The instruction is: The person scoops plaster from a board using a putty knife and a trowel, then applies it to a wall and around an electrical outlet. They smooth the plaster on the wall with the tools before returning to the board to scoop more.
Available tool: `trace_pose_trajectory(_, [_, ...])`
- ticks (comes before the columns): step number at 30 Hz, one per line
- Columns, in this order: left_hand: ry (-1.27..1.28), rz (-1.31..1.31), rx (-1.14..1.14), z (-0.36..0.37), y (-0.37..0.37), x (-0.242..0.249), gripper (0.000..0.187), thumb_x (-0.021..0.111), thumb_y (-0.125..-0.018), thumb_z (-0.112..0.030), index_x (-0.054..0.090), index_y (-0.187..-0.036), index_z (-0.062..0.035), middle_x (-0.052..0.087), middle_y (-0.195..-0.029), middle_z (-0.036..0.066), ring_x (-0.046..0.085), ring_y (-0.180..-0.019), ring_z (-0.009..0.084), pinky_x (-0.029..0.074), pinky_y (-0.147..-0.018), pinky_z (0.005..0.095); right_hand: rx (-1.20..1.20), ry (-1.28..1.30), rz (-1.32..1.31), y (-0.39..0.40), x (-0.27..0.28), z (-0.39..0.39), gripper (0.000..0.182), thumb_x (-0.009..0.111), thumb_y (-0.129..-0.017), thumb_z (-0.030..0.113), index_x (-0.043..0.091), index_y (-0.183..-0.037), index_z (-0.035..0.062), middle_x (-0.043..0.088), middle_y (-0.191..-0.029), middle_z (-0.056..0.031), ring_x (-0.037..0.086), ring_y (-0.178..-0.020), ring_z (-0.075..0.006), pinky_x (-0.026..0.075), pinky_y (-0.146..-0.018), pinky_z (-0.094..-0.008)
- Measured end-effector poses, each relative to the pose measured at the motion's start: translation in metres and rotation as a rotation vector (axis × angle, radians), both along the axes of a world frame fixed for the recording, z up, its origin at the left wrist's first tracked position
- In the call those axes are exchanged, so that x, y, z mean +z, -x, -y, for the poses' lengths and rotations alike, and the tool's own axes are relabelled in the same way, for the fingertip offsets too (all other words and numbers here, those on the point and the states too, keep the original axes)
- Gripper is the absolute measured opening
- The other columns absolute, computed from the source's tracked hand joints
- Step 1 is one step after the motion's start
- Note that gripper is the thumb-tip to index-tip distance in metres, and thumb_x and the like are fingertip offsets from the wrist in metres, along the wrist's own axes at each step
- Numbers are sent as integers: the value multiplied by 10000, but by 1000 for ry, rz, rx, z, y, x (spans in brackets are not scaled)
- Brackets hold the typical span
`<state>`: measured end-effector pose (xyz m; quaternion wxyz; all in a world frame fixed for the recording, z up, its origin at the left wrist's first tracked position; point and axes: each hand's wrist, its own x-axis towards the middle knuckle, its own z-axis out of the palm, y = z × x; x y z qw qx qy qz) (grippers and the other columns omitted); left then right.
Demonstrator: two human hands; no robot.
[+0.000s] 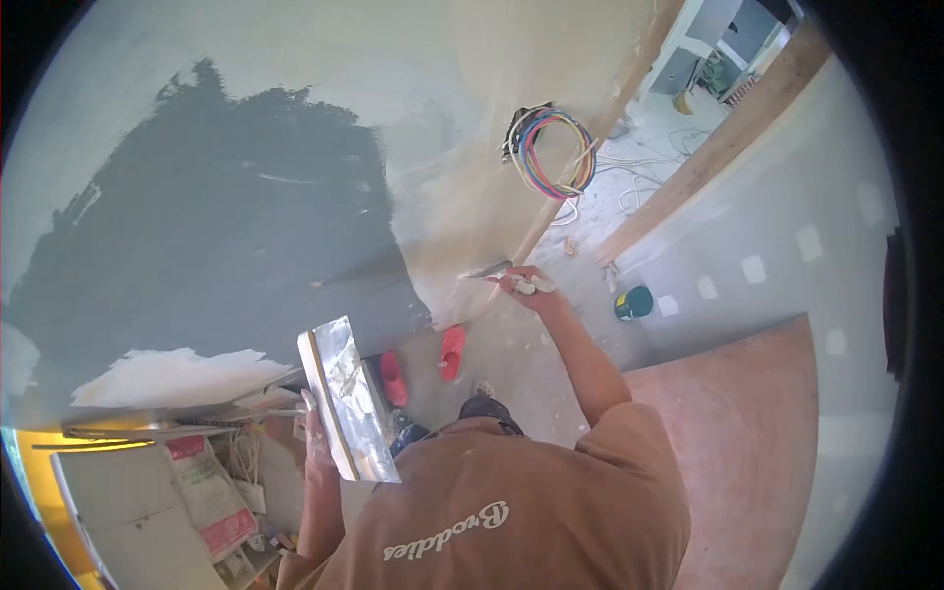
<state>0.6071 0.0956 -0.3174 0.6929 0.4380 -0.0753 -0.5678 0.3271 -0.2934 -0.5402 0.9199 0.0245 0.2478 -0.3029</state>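
Note:
My left hand point(315, 438) is closed round the back edge of a wide metal filling knife point(356, 403), whose blade is smeared with white filler. To the right, my right hand point(526, 283), with white filler on its fingers, grips a small putty knife point(489, 269). The putty knife's blade is close to the lower edge of the beige part of the wall point(442, 197); whether it touches is hard to tell. Left of it, a large dark grey damp-looking patch point(246, 216) covers the wall.
Coiled coloured cables point(556, 152) hang from a wall box beside a wooden doorway post point(728, 138). A green tub point(633, 303) stands on the floor by the right wall. Red clogs point(451, 354) show below the wall. A curved pinkish board point(728, 442) leans right; a bag point(211, 497) lies lower left.

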Motion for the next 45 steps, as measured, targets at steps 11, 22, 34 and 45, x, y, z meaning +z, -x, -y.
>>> trace_pose_trajectory(11, [30, -57, -164, -4, -10, 1, 724, 414, -960, -639, 485, -1377, -51, 660, -1166, 123, 687, -969, 244, 586, -832, 397, 43, 342, 173, 68, 124, -37, 418, 548, -902, -32, 348, -1264, -94, 536, -1034, -233, 585, -778, -204, 529, -564, -261])
trace_pose_trajectory(22, [-178, 124, 120, -15, 26, 1, 656, 402, -984, -603, 521, -1352, -73, 671, -1131, 110, 685, -925, 219, 576, -790, 360, 151, 162, -260, 14, -162, -78, 289, 642, -838, 19, 547, -1109, -8, 602, -907, -122, 615, -698, -229, 536, -545, -299])
trace_pose_trajectory(34, [-368, 219, 354, -25, 51, -14, 661, 399, -985, -608, 519, -1351, -71, 665, -1133, 101, 672, -933, 206, 562, -795, 350, 117, 24, -168, -85, -280, -8, 315, 671, -803, 16, 525, -1066, -77, 597, -894, -165, 618, -678, -247, 550, -557, -333])
trace_pose_trajectory(45, [-386, 171, 341, -12, 54, -4, 655, 398, -993, -600, 517, -1343, -60, 650, -1132, 79, 643, -950, 185, 532, -807, 329, 2, -134, -170, -105, -264, 32, 201, 633, -768, -78, 495, -911, -109, 562, -866, -226, 612, -730, -329, 570, -582, -363])
